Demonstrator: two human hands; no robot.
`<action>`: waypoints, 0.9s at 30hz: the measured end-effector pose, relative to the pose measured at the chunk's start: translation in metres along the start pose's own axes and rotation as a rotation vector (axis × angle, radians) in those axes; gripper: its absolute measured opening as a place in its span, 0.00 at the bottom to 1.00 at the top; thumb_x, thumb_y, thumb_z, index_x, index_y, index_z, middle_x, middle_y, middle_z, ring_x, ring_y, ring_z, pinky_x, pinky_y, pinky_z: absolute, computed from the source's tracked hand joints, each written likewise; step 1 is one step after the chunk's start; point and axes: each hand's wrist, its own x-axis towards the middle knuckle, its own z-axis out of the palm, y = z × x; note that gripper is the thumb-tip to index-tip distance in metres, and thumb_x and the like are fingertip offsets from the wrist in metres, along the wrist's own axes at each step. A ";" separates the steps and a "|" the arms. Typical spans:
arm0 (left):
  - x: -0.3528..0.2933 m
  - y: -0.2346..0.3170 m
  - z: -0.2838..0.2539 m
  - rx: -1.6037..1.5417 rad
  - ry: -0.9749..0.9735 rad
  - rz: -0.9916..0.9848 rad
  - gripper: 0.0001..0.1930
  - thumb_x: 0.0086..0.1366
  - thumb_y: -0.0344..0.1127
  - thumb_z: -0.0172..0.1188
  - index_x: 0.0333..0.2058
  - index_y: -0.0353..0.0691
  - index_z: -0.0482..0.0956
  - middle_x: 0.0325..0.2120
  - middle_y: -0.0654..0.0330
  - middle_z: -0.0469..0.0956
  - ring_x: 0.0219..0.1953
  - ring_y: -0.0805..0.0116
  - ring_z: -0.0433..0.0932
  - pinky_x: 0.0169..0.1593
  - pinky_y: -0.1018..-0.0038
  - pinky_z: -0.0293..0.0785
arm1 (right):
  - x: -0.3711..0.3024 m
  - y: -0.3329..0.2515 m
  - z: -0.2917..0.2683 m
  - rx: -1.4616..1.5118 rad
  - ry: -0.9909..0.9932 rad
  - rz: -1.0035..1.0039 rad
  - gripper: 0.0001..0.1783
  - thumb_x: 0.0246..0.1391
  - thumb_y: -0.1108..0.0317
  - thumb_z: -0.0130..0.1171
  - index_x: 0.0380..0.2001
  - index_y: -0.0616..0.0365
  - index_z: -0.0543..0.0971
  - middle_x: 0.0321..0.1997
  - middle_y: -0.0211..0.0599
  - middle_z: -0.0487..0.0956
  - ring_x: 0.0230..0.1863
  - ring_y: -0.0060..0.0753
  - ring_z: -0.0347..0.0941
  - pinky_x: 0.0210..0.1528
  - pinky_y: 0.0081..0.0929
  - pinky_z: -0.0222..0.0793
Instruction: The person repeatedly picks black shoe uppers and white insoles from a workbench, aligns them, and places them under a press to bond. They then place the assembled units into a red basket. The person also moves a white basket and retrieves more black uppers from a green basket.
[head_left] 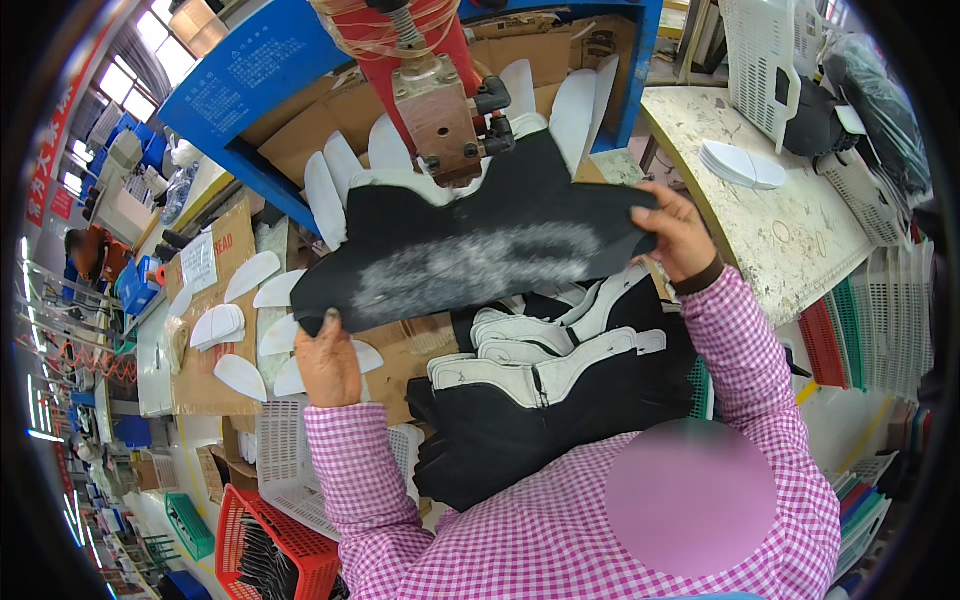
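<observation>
A black sheet-like piece (420, 235), perhaps a shoe upper, is stretched between my two hands, with a whitish smear across its middle. My left hand (328, 365) pinches its lower left corner, thumb on top. At the right end, my right hand (680, 230) grips the other corner. The notched far edge of the piece, with a white lining showing, lies at the metal head (437, 110) of a red machine. Whether the head touches it I cannot tell. Closer to my body lies a pile of black pieces with white-lined edges (590, 365).
White rounded pieces (573, 110) stand around the machine inside its blue housing (250, 70). More white pieces (240, 378) lie on cardboard at the left. A red basket (320, 560) holds dark pieces. At right, a worn table (800, 235) bears stacked white pieces (742, 165) and a white basket (765, 60).
</observation>
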 end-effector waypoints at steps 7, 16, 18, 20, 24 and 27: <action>-0.010 0.035 -0.029 -0.033 0.101 -0.034 0.22 0.62 0.22 0.52 0.56 0.33 0.64 0.52 0.54 0.71 0.54 0.63 0.70 0.60 0.65 0.64 | 0.003 0.015 0.025 -0.003 -0.093 -0.024 0.15 0.52 0.72 0.58 0.45 0.60 0.72 0.30 0.33 0.80 0.19 0.18 0.75 0.13 0.07 0.56; 0.005 -0.033 0.048 -0.043 -0.107 -0.158 0.22 0.59 0.18 0.53 0.54 0.32 0.65 0.49 0.57 0.72 0.51 0.65 0.70 0.59 0.68 0.63 | -0.065 -0.030 -0.046 -0.100 0.084 -0.179 0.18 0.50 0.75 0.55 0.47 0.64 0.69 0.41 0.40 0.78 0.39 0.27 0.77 0.40 0.20 0.74; -0.002 -0.030 0.051 -0.029 -0.096 -0.201 0.25 0.61 0.20 0.51 0.57 0.32 0.60 0.55 0.53 0.66 0.57 0.59 0.65 0.63 0.62 0.57 | -0.086 -0.032 -0.050 -0.105 0.023 -0.172 0.19 0.48 0.77 0.56 0.46 0.61 0.69 0.41 0.38 0.78 0.41 0.27 0.76 0.45 0.23 0.73; -0.017 -0.012 0.039 -0.117 -0.209 -0.306 0.26 0.62 0.25 0.52 0.59 0.34 0.59 0.57 0.52 0.65 0.59 0.56 0.64 0.63 0.58 0.57 | -0.101 -0.028 -0.053 -0.143 -0.039 -0.009 0.18 0.46 0.79 0.59 0.42 0.57 0.69 0.40 0.33 0.78 0.39 0.22 0.74 0.40 0.17 0.70; -0.066 -0.004 0.008 -0.083 -0.083 -0.423 0.24 0.61 0.32 0.58 0.55 0.36 0.64 0.49 0.54 0.73 0.42 0.56 0.78 0.36 0.63 0.80 | -0.097 -0.027 -0.074 -0.260 -0.395 0.318 0.12 0.50 0.77 0.60 0.39 0.60 0.72 0.41 0.35 0.79 0.38 0.18 0.75 0.35 0.14 0.69; -0.086 -0.028 -0.010 0.000 0.046 -0.677 0.17 0.64 0.27 0.51 0.52 0.38 0.65 0.46 0.53 0.73 0.38 0.57 0.79 0.30 0.65 0.78 | -0.047 -0.024 -0.096 -0.433 -0.391 0.139 0.07 0.56 0.68 0.56 0.37 0.58 0.75 0.31 0.36 0.82 0.29 0.21 0.79 0.21 0.12 0.64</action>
